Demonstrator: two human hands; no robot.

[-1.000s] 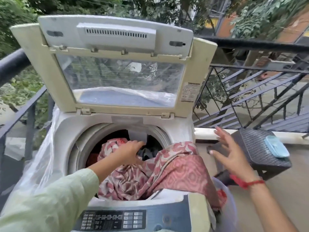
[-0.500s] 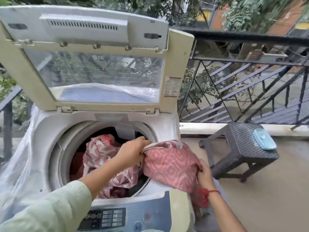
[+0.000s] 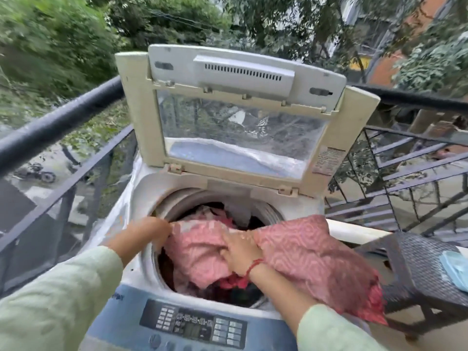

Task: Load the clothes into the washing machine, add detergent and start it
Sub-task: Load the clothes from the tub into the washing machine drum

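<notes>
A top-loading washing machine (image 3: 162, 188) stands with its lid (image 3: 136, 110) raised. A pink patterned cloth (image 3: 298, 252) lies across the drum opening and hangs over the machine's right side. My left hand (image 3: 147, 234) grips the cloth's left edge at the drum's rim. My right hand (image 3: 240, 249) holds the cloth near the middle of the opening. Other reddish clothes (image 3: 210, 214) lie deeper in the drum. The control panel (image 3: 195, 323) sits at the near edge.
A dark woven stool (image 3: 417, 269) stands right of the machine with a light blue flat object (image 3: 455, 269) on it. A black metal railing (image 3: 55, 127) runs behind and left of the machine, and continues on the right (image 3: 405, 158).
My right hand has come up from beside the machine to the drum opening with the cloth. My left hand has shifted left to the rim. The view has swung left.
</notes>
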